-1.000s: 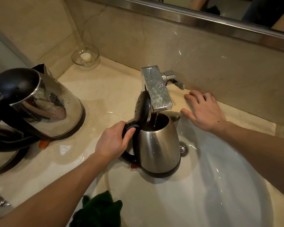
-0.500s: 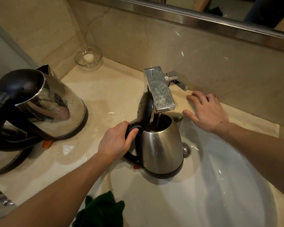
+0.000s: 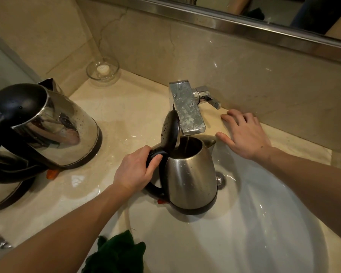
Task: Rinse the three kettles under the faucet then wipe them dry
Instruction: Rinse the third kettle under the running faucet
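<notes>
A steel kettle (image 3: 191, 176) with its black lid flipped up stands upright in the white sink (image 3: 244, 233), its mouth under the chrome faucet (image 3: 187, 109). Only a thin trickle falls into it. My left hand (image 3: 134, 170) grips its black handle. My right hand (image 3: 244, 133) rests flat, fingers spread, on the counter just right of the faucet lever (image 3: 207, 97). A second steel kettle (image 3: 53, 127) with a closed black lid sits on the counter at the left. Part of a third kettle (image 3: 2, 188) shows at the left edge, half hidden.
A dark green cloth (image 3: 114, 255) lies at the sink's near rim. A glass dish (image 3: 102, 70) with a small white object stands in the back corner. The beige counter (image 3: 122, 115) is wet. The backsplash and mirror rise close behind the faucet.
The stream from the faucet has thinned to a trickle. Both hands and the kettle stay where they were; the view shifted slightly.
</notes>
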Demonstrator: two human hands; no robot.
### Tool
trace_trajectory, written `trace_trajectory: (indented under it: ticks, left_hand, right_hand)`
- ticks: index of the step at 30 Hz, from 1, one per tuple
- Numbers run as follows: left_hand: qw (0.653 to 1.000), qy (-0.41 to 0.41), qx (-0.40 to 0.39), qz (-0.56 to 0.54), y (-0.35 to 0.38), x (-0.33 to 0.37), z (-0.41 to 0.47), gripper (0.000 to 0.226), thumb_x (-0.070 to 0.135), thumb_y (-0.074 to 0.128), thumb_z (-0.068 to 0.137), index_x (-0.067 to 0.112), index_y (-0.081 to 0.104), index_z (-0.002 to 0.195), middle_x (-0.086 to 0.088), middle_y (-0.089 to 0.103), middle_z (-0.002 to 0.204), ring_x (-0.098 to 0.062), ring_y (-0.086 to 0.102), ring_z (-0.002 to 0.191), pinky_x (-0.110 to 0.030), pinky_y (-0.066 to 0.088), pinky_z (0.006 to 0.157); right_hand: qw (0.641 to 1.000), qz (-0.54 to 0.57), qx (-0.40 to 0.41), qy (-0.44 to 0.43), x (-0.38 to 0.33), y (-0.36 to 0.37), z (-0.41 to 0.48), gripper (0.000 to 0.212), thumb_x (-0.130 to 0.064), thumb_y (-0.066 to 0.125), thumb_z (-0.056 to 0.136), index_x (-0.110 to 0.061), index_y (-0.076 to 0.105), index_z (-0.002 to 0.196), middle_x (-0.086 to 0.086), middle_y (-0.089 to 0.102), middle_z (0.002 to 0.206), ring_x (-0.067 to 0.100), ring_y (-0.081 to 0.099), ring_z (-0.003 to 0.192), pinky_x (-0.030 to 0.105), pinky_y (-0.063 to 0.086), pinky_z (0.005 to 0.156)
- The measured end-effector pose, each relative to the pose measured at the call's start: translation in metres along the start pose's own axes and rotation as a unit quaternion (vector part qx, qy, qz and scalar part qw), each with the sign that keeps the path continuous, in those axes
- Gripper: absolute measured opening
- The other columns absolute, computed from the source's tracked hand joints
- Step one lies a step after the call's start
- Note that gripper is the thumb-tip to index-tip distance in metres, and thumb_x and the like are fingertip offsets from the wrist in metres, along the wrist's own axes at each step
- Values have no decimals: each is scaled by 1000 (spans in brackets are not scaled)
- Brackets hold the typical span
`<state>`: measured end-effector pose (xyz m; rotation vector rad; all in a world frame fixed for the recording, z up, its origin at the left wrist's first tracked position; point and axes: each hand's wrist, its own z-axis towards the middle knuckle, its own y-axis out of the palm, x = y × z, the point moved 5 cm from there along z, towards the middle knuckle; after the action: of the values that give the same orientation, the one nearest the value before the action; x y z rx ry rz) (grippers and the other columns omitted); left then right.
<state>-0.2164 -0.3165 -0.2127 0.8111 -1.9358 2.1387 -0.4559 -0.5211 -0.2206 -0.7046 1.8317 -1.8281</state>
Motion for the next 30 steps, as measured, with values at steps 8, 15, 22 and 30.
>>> trace_trajectory:
  ticks: [8,15,22,30]
  left_hand:
    - [1000,-1,-5,0,0,1,0,58,63,23,88,17,56,103,2,61,83,-16,57,72,-37,52,66]
    - [1000,-4,-8,0,1,0,0,52,58,28,89,16,56,103,2,61,83,-17,57,72,-38,52,67]
    - [1000,1,-3,2,1,0,0,58,65,24,88,17,55,100,4,59,81,-15,55,69,-35,51,65]
    - [1000,2,-8,-2,-1,5,0,58,61,22,90,16,56,104,2,60,85,-15,55,73,-30,50,67]
  right_hand:
    - [1000,-1,-6,2,-1,-1,0,70,-69,17,91,-24,37,140,4,37,147,32,40,116,45,36,99]
    - [1000,1,-7,1,-1,-2,0,69,-69,17,91,-24,36,140,4,36,147,33,40,117,45,36,100]
    - [1000,1,-3,1,-2,-3,-1,70,-69,18,91,-22,40,138,5,38,145,34,42,113,45,38,98]
    - [1000,7,-3,1,-2,-4,-1,71,-69,16,90,-22,39,139,5,38,146,33,41,114,45,37,99]
